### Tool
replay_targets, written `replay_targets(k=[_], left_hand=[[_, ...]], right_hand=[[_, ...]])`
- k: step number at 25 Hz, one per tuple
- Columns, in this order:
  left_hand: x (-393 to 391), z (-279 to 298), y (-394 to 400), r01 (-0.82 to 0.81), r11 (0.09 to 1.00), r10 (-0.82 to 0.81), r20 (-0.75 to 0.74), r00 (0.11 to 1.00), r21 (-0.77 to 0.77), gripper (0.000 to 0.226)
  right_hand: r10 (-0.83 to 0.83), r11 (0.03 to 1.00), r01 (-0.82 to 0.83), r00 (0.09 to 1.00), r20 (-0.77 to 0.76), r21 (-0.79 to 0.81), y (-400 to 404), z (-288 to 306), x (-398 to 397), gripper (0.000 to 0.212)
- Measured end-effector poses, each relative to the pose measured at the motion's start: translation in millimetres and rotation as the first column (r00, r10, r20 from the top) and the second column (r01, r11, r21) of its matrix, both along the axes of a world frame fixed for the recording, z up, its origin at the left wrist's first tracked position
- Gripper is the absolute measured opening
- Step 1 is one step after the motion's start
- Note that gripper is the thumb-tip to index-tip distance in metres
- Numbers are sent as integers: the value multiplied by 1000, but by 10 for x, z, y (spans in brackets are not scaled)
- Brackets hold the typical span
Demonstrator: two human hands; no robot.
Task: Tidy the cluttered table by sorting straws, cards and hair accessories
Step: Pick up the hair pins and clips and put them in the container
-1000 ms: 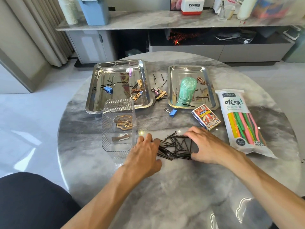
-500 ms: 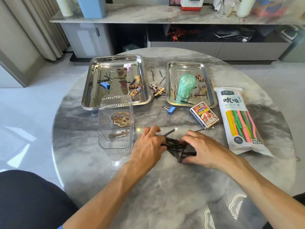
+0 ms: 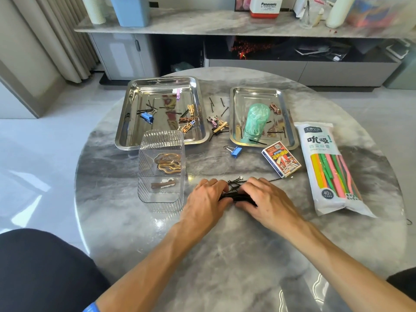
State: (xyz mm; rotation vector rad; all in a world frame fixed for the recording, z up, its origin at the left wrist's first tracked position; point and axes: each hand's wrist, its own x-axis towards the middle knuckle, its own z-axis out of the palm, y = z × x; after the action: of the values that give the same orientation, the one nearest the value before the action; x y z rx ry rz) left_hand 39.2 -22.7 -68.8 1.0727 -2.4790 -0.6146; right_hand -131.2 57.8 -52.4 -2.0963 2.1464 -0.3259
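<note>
Right now both hands are bunching up the black hairpins on the near middle of the table, just right of the clear plastic box.

If you're doing this step yourself, my take is to squeeze the pile from both sides so the pins line up parallel, then pinch the bundle near its middle before lifting. A few ends are poking out on the far side, so I'd sweep those in first or they'll likely slide out on the way up. The marble looks slick, so dragging the bundle toward you a bit might help get fingertips under it. The clear box already has some brown hair clips in it, so that's probably where these go, though that's a guess.

As for the hands: the left hand comes in from the near left, palm down, fingers curled in against the left end of the bundle. The right hand mirrors it from the right, fingers curled over the pins with the thumb tucked on the near side. Both are pressed in around the pins, nearly touching each other, forearms flat and low over the table.

Loose pins are still scattered in the two metal trays, the big one at far left and the small one to its right. The pack of straws lies at the right edge, the card box just left of it.
</note>
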Motion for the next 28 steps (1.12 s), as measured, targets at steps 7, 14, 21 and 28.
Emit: replay_targets(k=[7, 14, 21, 28], left_hand=[[180, 483, 10, 75, 995, -83, -110, 990, -72, 20], [569, 912, -237, -48, 990, 18, -210, 978, -135, 10], [1148, 801, -316, -369, 905, 328, -207, 922, -212, 10], [1213, 593, -395, -439, 897, 439, -183, 880, 41, 24]], right_hand=[[263, 920, -231, 963, -61, 317, -247, 134, -107, 75], [219, 965, -162, 930, -296, 207, -329, -44, 68, 48], [84, 996, -94, 912, -401, -5, -324, -102, 378, 17], [41, 999, -35, 917, -396, 23, -433, -70, 378, 36]])
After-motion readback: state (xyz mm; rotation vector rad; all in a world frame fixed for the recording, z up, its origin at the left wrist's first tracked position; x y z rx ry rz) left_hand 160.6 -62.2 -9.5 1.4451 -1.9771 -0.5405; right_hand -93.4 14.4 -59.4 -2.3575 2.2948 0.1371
